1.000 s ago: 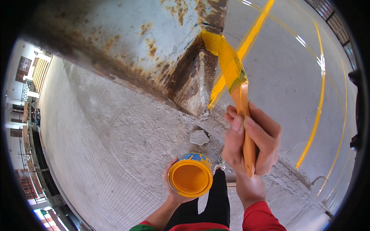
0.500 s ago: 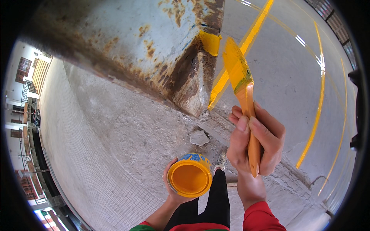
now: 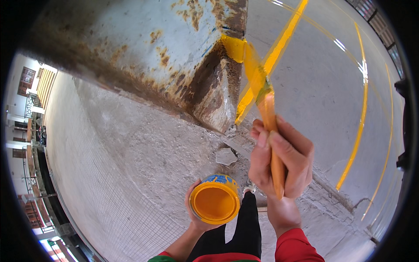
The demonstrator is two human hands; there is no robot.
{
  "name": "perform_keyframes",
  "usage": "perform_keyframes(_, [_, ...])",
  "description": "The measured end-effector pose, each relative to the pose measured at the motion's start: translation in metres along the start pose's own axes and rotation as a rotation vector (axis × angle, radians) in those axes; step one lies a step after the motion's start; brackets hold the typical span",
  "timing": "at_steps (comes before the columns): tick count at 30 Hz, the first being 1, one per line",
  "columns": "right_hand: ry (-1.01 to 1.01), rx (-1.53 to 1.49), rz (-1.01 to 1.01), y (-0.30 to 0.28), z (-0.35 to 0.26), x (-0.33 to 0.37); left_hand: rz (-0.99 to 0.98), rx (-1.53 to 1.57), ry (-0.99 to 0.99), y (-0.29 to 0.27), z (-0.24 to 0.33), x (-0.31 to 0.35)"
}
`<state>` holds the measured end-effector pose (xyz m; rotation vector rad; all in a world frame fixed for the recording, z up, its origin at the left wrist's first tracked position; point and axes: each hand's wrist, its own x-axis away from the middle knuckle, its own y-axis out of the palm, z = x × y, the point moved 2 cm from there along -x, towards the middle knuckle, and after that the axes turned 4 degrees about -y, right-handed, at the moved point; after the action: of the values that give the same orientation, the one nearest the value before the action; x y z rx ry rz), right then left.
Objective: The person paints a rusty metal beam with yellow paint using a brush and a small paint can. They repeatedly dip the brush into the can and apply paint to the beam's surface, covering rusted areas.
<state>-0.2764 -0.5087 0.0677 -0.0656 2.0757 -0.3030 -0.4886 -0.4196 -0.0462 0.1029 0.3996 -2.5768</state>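
Note:
My right hand point(image 3: 286, 157) is closed round the wooden handle of a paintbrush point(image 3: 266, 94), whose bristles are coated in yellow paint. The brush points up and away, its tip beside a yellow painted patch point(image 3: 234, 48) on the corner of a rusty, pale blue metal beam point(image 3: 131, 39). Whether the bristles touch the metal I cannot tell. Lower down, my left hand point(image 3: 196, 214) grips a paint can point(image 3: 214, 201) from its left side. The can is open at the top, with yellow-orange paint inside and drips over its blue label.
A yellow stripe point(image 3: 286, 37) crosses the smooth grey floor point(image 3: 323, 91) behind the beam, with further yellow lines to the right. Below the beam lies rough concrete with a loose flat chunk point(image 3: 226, 156). Ahead of my feet a ledge edge point(image 3: 334, 192) runs diagonally.
My right hand has moved slightly left with the paintbrush, bringing its bristles up against or close to the beam's painted corner. My left hand and the paint can have stayed in place.

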Motion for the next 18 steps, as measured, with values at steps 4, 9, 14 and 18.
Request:
perform_keyframes(4, [-0.053, 0.087, 0.034, 0.007, 0.003, -0.002, 0.001, 0.017, -0.001, 0.000, 0.000, 0.000])
perform_keyframes(9, [-0.046, 0.086, 0.034, 0.004, -0.001, -0.001, 0.006, -0.003, -0.004, -0.001, -0.002, 0.001])
perform_keyframes(14, [-0.047, 0.097, 0.091, 0.007, 0.001, 0.000, 0.013, -0.023, 0.000, -0.002, -0.003, 0.002])
perform_keyframes(18, [-0.076, 0.023, 0.152, 0.013, 0.002, 0.000, 0.012, -0.019, -0.011, -0.002, -0.001, 0.001])
